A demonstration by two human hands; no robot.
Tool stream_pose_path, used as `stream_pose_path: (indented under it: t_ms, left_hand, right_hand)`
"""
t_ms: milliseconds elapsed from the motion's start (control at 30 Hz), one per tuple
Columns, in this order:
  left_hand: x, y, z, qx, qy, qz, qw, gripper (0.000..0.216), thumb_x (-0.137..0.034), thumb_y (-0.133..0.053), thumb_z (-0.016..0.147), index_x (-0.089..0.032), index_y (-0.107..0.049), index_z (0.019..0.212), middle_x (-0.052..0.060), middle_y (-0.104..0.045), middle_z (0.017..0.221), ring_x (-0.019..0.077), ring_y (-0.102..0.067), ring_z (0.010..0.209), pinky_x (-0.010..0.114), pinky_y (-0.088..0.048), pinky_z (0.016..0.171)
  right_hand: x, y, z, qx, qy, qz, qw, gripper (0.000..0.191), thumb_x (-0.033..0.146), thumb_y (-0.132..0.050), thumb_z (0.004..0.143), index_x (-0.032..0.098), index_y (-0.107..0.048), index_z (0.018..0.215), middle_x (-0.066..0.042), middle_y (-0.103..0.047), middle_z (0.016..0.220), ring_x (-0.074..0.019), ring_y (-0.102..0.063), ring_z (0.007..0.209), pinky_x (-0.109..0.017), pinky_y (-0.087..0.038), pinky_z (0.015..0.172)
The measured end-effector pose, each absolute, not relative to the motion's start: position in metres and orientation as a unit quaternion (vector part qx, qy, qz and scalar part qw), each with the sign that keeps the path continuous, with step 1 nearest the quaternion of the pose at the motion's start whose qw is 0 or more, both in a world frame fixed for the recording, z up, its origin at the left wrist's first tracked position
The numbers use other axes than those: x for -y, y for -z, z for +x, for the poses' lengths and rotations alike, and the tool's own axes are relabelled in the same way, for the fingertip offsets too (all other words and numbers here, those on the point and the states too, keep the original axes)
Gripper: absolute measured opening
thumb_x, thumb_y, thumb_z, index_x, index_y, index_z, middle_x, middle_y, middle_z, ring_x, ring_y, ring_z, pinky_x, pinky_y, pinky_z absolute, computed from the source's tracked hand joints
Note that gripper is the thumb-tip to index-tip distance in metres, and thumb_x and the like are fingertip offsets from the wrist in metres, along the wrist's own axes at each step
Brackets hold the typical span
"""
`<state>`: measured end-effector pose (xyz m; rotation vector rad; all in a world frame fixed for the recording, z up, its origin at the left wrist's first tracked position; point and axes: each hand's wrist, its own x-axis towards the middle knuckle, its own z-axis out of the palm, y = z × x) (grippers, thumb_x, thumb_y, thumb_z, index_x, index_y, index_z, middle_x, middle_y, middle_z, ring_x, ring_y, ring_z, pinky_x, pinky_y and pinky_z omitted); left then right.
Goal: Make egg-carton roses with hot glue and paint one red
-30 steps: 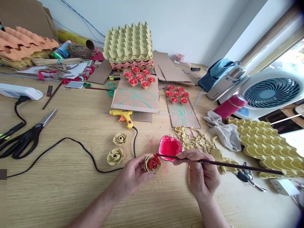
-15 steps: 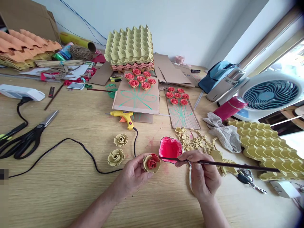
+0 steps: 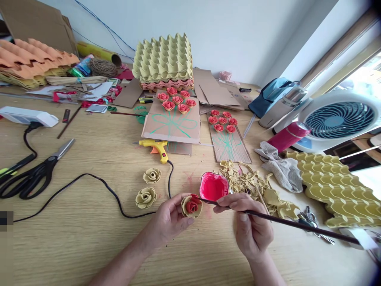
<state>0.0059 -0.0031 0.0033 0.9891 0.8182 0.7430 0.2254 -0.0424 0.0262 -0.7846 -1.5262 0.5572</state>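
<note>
My left hand is closed on a cardboard rose whose inner petals are red and outer petals bare yellow-beige. Between the fingers of my right hand is a long dark paintbrush. Its tip meets the upper petals of the rose. Just behind the brush stands a small dish of red paint. Two unpainted roses, one nearer and one farther, lie left of my left hand.
A yellow glue gun with a black cord lies ahead. Behind it are cardboard pieces bearing red roses. Scissors are at left. Carton scraps, an egg tray, keys and a fan are at right.
My right hand has shifted slightly left, with the brush tip now over the rose's petals and the handle end lower. The rose has moved slightly right with my left hand.
</note>
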Motion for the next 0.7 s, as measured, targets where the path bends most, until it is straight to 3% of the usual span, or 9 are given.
stream_pose_path:
  t_ms: [100, 267, 433, 700]
  left_hand:
    - [0.004, -0.001, 0.006, -0.365, -0.344, 0.449, 0.739, 0.060, -0.050, -0.093, 0.070, -0.017, -0.071, 0.116, 0.008, -0.075, 0.107, 0.0224, -0.068, 0.101, 0.028, -0.056, 0.086]
    - [0.004, 0.003, 0.005, -0.386, -0.349, 0.436, 0.734, 0.058, -0.038, -0.094, 0.069, -0.018, -0.070, 0.117, 0.010, -0.077, 0.113, 0.0248, -0.070, 0.105, 0.031, -0.057, 0.090]
    - [0.004, 0.008, 0.005, -0.393, -0.367, 0.434, 0.723, 0.058, -0.034, -0.093, 0.068, -0.017, -0.071, 0.119, 0.012, -0.077, 0.115, 0.0290, -0.071, 0.107, 0.035, -0.059, 0.091]
    - [0.006, 0.008, 0.008, -0.372, -0.381, 0.446, 0.720, 0.047, -0.020, -0.089, 0.069, -0.019, -0.071, 0.112, 0.006, -0.073, 0.106, 0.0210, -0.067, 0.097, 0.027, -0.057, 0.085]
  right_hand:
    - [0.043, -0.025, 0.226, 0.691, -0.252, -0.342, 0.585, 0.025, 0.010, -0.046, 0.106, 0.018, -0.063, 0.122, -0.012, -0.075, 0.109, -0.0249, -0.077, 0.098, -0.041, -0.065, 0.075]
    - [0.044, -0.027, 0.227, 0.674, -0.222, -0.343, 0.615, 0.026, 0.011, -0.043, 0.107, 0.018, -0.064, 0.121, -0.012, -0.076, 0.106, -0.0239, -0.076, 0.094, -0.040, -0.065, 0.073]
    - [0.044, -0.028, 0.228, 0.693, -0.232, -0.348, 0.587, 0.026, 0.009, -0.045, 0.106, 0.018, -0.064, 0.122, -0.011, -0.076, 0.104, -0.0244, -0.075, 0.096, -0.041, -0.065, 0.075]
    - [0.041, -0.025, 0.225, 0.612, -0.247, -0.360, 0.659, 0.024, 0.014, -0.045, 0.108, 0.022, -0.065, 0.118, -0.010, -0.075, 0.107, -0.0237, -0.077, 0.091, -0.040, -0.067, 0.070]
